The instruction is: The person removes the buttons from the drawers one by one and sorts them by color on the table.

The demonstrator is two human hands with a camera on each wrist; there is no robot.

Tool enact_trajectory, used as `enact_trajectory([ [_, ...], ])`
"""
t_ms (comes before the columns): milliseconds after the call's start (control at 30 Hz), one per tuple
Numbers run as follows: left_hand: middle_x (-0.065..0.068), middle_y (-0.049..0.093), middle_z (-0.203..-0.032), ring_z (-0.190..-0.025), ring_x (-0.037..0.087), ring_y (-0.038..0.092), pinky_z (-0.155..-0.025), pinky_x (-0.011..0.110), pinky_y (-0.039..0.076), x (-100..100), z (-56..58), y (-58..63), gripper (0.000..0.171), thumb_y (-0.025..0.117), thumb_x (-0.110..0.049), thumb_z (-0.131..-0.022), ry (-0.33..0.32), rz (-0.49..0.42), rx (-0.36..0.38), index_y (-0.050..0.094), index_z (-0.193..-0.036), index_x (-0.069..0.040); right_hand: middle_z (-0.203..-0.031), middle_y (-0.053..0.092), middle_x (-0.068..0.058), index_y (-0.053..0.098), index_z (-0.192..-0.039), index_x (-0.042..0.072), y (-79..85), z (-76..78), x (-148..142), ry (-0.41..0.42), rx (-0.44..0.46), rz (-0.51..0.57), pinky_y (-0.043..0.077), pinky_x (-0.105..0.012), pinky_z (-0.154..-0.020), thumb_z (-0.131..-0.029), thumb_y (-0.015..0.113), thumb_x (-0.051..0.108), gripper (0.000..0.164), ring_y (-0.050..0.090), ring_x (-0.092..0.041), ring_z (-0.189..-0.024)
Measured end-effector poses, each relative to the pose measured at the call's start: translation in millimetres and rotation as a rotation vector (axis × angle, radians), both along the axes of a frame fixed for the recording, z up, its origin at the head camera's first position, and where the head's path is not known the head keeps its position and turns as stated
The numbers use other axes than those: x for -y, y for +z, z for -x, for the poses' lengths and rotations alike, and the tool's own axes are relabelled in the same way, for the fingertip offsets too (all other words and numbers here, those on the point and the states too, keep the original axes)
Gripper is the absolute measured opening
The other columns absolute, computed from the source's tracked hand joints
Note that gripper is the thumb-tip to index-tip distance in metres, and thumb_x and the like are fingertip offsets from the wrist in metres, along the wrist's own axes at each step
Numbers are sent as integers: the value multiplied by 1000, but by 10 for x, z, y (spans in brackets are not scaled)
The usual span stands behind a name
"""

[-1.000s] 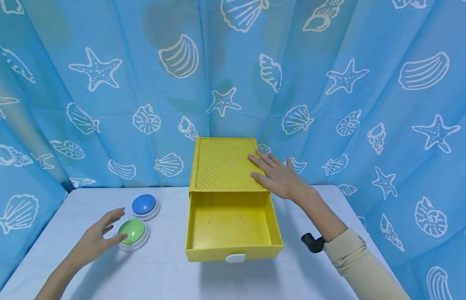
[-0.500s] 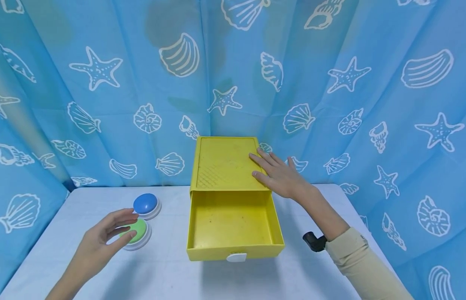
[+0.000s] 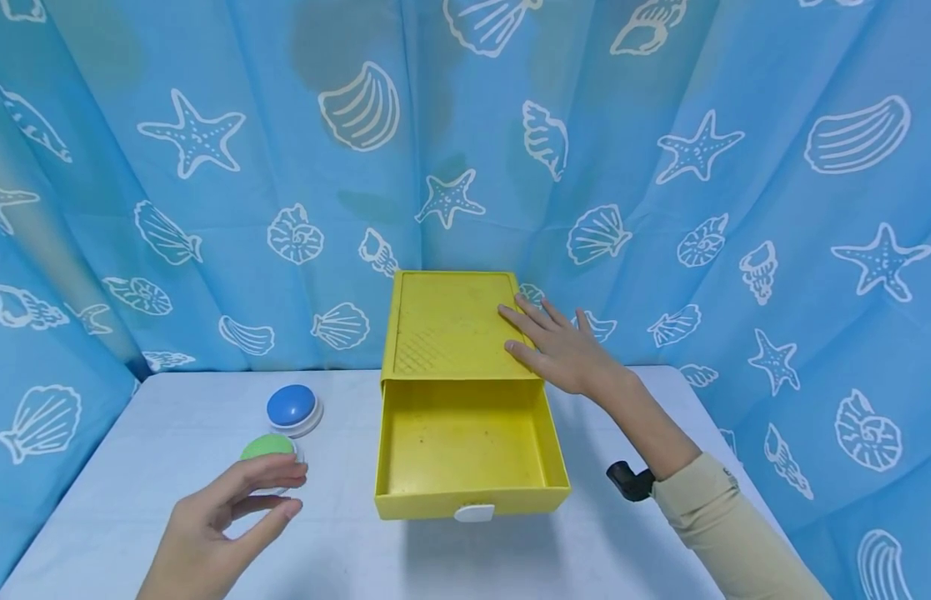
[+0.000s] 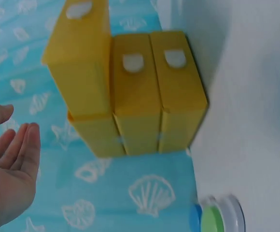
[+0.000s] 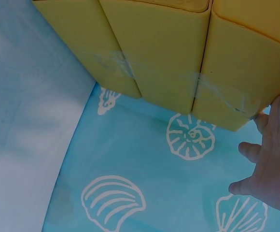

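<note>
A yellow drawer unit (image 3: 450, 321) stands on the table, its top drawer (image 3: 416, 505) pulled out and nothing inside. The left wrist view shows three stacked drawers, each with a white handle (image 4: 133, 63); the lower two are closed. My right hand (image 3: 566, 352) rests on the unit's top right edge with fingers spread. In front and to the left, my left hand (image 3: 210, 527) hovers over the table, fingers loosely bent and thumb apart, holding nothing. It partly covers a green dome button (image 3: 267, 447) in a white base. Behind that sits a matching blue button (image 3: 291, 406).
A white cloth covers the table (image 3: 345, 550). Blue curtain (image 3: 495, 233) with white shell and starfish prints hangs close behind and along both sides. A black wrist device (image 3: 628, 482) shows at my right sleeve (image 3: 716, 517).
My left hand has moved right and toward the front, from beside the green button to in front of it. The right hand has stayed on the unit, and the drawer has not moved.
</note>
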State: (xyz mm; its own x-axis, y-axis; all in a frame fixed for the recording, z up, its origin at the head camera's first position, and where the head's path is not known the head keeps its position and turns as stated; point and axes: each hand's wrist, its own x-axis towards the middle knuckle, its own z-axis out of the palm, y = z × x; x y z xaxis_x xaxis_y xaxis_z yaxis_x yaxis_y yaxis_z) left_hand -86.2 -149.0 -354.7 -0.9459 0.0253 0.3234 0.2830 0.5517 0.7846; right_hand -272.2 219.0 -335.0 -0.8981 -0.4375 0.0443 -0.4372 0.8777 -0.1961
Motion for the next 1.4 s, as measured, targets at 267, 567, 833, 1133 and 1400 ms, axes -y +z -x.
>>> enact_trajectory([
  [267, -15, 65, -95, -83, 2, 62, -73, 25, 53, -317, -193, 62, 35, 80, -28, -70, -26, -51, 180, 65, -101, -22, -153, 3, 8, 12, -146, 37, 9, -2, 4, 6, -3, 2, -6, -66, -101, -91, 19, 64, 62, -1, -29, -138],
  [567, -13, 64, -99, -87, 5, 62, -74, 23, 53, -560, -302, -15, 42, 71, -44, -76, -215, -105, 193, 63, -108, -17, -153, 4, 8, 12, -146, 37, 1, 1, 4, 7, -10, 10, -6, -65, -101, -92, 20, 63, 61, 0, -29, -138],
  [833, -8, 63, -107, -94, 9, 61, -76, 21, 51, -739, -327, -159, 49, 70, -42, -77, -252, -204, 211, 60, -113, -11, -152, 2, 9, 11, -146, 38, -10, 10, 3, 10, -6, 15, -7, -66, -101, -92, 20, 63, 61, 0, -29, -138],
  [1133, -8, 65, -101, -89, 10, 63, -75, 24, 53, -919, -245, -339, 39, 74, -33, -77, -260, -287, 99, 64, -108, -12, -152, 2, 9, 12, -146, 37, -6, 10, 8, 10, -4, 19, -6, -66, -101, -92, 21, 63, 61, 1, -29, -138],
  [1400, -7, 66, -97, -84, 10, 65, -69, 25, 54, -1031, -174, -444, 32, 76, -21, -75, -234, -313, -44, 66, -105, -15, -152, 3, 9, 13, -146, 36, -10, 5, 4, 4, -12, 18, -5, -65, -101, -92, 21, 63, 61, 2, -29, -138],
])
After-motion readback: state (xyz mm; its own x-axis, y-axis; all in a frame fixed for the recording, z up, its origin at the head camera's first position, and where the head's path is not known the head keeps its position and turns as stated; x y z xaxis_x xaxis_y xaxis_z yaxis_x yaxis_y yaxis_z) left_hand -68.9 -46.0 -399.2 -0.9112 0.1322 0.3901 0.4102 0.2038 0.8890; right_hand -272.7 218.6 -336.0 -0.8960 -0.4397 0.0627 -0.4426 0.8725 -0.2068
